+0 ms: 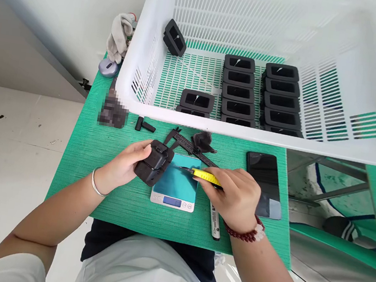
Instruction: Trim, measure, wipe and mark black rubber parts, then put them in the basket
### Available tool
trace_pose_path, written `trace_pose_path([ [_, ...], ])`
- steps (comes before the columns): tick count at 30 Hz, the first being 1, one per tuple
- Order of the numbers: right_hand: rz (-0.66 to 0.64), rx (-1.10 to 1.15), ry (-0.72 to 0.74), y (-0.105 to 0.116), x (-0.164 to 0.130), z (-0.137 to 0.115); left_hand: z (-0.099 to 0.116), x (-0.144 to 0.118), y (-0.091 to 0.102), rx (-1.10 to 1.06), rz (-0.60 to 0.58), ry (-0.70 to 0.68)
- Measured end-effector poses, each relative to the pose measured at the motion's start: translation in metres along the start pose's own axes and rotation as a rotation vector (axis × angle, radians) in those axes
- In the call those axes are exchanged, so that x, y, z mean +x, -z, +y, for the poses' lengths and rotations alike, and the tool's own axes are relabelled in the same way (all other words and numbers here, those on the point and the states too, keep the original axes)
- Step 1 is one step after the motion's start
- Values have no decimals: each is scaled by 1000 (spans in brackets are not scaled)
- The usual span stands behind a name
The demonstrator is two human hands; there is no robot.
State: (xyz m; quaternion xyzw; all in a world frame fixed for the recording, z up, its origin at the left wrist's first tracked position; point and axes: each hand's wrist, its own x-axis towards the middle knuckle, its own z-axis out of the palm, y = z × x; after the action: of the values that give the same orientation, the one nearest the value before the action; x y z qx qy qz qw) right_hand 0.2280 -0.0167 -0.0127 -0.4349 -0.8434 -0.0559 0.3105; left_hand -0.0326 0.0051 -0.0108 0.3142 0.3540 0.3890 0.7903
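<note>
1. The right hand grips a yellow-handled knife, fingers clamped on the handle, blade pointing to 9 o'clock over the scale.
2. The left hand holds a black plastic part, fingers closed around it, at the scale's 10 o'clock edge.
3. A marker lies on the green table at 5 o'clock from the scale, partly under the right hand.
4. A phone lies at 3 o'clock, just beside the right hand.
5. A caliper lies at 12 o'clock from the scale.
6. Farther off, the white basket holds rows of black parts; a glove lies at its 9 o'clock.
</note>
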Motion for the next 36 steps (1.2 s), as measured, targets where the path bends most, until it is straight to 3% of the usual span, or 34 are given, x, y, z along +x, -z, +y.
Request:
trace_pose_path([
  [10,68,-43,5,4,-1,2,0,-4,0,93,-49,-12],
  [15,17,22,24,3,-1,3,2,-4,1,115,-67,34],
  [19,43,-3,-54,0,-5,8,4,-5,0,117,-109,69],
  [23,114,82,-90,-1,-7,12,1,-3,3,84,-65,-11],
  [29,58,178,-38,-6,-6,8,-6,1,4,47,16,-81],
  [32,38,164,-29,-6,-6,7,-4,0,0,-37,44,-51],
  [36,-4,69,-12,-5,-6,7,1,-3,-2,-86,-5,35],
])
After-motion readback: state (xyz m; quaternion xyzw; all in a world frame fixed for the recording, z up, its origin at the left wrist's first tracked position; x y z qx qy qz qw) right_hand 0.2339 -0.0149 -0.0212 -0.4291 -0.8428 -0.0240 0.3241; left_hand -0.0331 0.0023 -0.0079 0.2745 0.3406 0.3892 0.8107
